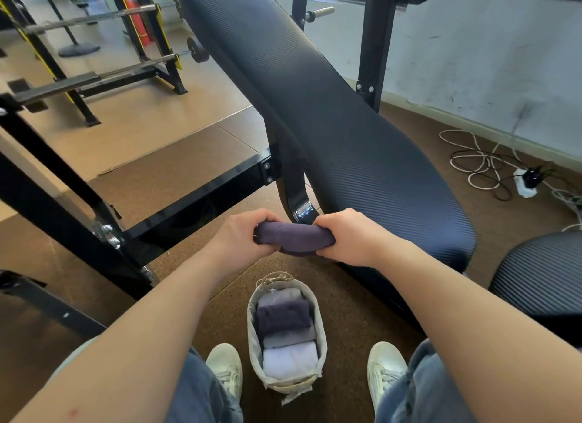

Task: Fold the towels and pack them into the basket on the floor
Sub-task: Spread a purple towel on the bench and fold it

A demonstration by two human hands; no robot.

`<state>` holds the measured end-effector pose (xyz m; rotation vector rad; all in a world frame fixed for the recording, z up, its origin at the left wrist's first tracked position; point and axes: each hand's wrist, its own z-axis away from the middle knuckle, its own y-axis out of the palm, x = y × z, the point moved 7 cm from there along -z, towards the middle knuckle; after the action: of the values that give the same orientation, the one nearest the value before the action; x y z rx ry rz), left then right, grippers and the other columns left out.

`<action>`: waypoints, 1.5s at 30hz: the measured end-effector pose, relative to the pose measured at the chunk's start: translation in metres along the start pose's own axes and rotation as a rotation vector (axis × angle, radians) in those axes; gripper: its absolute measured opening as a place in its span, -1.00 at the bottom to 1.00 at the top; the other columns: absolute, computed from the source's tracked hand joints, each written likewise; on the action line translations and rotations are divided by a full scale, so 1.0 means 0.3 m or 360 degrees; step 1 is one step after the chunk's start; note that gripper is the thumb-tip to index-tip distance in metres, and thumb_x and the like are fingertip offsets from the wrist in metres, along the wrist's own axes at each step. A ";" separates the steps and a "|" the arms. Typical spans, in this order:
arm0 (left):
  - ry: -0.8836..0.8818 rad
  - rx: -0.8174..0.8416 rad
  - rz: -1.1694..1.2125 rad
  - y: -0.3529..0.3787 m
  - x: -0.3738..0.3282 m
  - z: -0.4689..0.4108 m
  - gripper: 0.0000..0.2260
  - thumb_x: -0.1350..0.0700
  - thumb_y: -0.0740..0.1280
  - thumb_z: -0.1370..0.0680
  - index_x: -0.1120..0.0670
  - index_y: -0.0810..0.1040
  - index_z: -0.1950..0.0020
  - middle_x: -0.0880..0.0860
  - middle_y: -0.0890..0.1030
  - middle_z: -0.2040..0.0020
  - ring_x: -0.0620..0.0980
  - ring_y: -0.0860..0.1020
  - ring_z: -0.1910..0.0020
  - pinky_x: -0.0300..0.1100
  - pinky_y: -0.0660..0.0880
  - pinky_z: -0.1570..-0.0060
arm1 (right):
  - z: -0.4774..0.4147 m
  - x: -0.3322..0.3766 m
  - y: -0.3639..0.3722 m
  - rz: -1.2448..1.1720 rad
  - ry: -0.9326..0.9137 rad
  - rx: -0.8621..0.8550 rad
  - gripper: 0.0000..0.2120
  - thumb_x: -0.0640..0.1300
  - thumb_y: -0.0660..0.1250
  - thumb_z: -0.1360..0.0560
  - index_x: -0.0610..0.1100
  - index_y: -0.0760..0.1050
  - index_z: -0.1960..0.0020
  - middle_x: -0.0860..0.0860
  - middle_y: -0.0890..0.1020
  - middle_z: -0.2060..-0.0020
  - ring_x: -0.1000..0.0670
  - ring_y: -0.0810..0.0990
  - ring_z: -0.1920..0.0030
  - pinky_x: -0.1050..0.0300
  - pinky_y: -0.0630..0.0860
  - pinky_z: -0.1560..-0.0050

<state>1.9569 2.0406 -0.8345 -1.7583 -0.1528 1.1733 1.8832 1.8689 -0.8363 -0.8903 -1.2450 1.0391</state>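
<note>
A folded dark purple towel (294, 237) is held in the air between both hands, above the floor and just in front of the bench end. My left hand (244, 235) grips its left end and my right hand (346, 238) grips its right end. Below, between my two shoes, a small grey fabric basket (252, 328) stands on the floor. Inside it lie several folded towels side by side: a dark purple one (283, 315), a grey one (288, 339) and a white one (289, 361) nearest me.
A long black padded gym bench (315, 107) runs away from me, with its black steel frame (189, 199) to the left. Barbell racks (94, 44) stand at the back left. Cables and a power strip (526, 183) lie on the floor at right.
</note>
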 end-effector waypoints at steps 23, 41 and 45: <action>0.0365 -0.0376 -0.0222 -0.016 0.026 0.297 -0.61 0.34 0.51 -0.44 0.03 0.53 -0.17 0.05 0.56 -0.17 0.04 0.55 -0.15 -0.34 0.41 -0.11 | 0.178 0.031 0.246 -0.2783 0.1356 0.0391 -0.67 -0.06 0.38 -0.61 -0.13 0.47 -0.34 -0.23 0.54 -0.24 -0.32 0.63 -0.19 -0.16 0.65 -0.15; -0.0497 -0.0467 0.0883 0.046 0.121 0.353 -0.54 0.09 0.42 -0.60 -0.14 0.37 -0.46 -0.07 0.46 -0.38 -0.05 0.47 -0.30 -0.25 0.59 -0.10 | 0.193 0.057 0.171 -0.1520 0.0406 -0.0287 -0.62 -0.24 0.38 -0.60 0.12 0.54 -0.32 0.12 0.56 -0.20 0.00 0.59 -0.22 0.03 0.66 -0.17; -0.0322 -0.0350 0.0507 0.099 0.153 0.331 -0.70 0.19 0.42 -0.59 -0.14 0.55 -0.24 -0.06 0.51 -0.31 -0.10 0.47 -0.27 -0.30 0.54 -0.16 | 0.172 0.050 0.250 -0.1198 0.0382 -0.0203 -0.66 -0.26 0.32 -0.62 0.14 0.58 -0.25 0.08 0.47 -0.33 0.04 0.48 -0.28 0.10 0.56 -0.26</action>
<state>1.8942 2.1155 -0.8920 -1.8997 -0.1286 1.6182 1.8229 1.9049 -0.8961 -0.5379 -1.2931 0.2491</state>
